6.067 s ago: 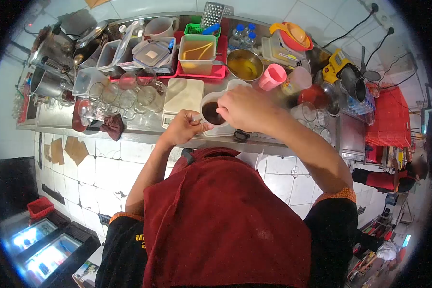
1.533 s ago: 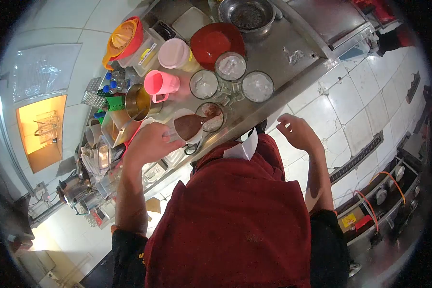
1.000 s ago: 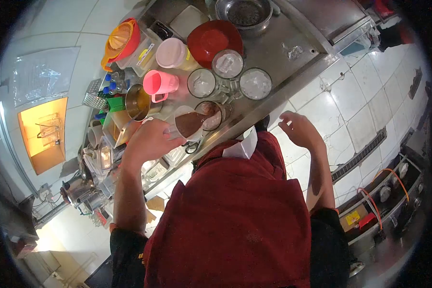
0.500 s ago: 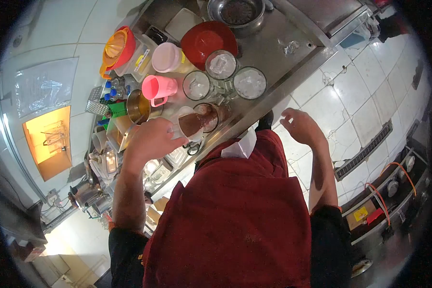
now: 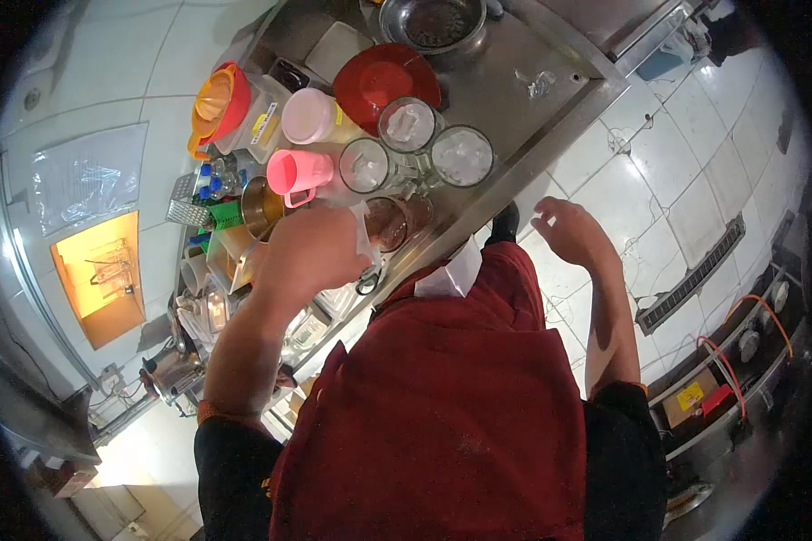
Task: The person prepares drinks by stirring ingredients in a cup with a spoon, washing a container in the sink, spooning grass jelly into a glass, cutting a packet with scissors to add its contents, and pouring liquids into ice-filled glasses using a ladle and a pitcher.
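My left hand (image 5: pixel 316 252) is closed on a whitish cup (image 5: pixel 363 230), mostly hidden behind the hand and tipped toward a glass (image 5: pixel 386 224) that holds brown liquid. Whether liquid still runs from the cup cannot be made out. Just beyond stand three glass mugs with ice: a left mug (image 5: pixel 365 165), a far mug (image 5: pixel 408 124) and a right mug (image 5: pixel 462 156). A pink plastic jug (image 5: pixel 299 171) is close to my left hand. Out over the floor, apart from everything, my right hand (image 5: pixel 570 233) hangs with nothing in it, its fingers loosely bent and apart.
Behind the mugs are a red square dish (image 5: pixel 388 86), a lidded tub (image 5: pixel 307 117) and a metal bowl (image 5: pixel 431 22). An orange-and-red citrus juicer (image 5: pixel 216 101), a grater (image 5: pixel 188 209) and bottles (image 5: pixel 218 178) line the wall side. The steel counter's edge (image 5: pixel 523 167) runs diagonally.
My left hand has moved right and tipped the cup further over the glass. The brown contents visible in the cup before are now hidden, and the glass looks fuller. My right hand stays nearly still.
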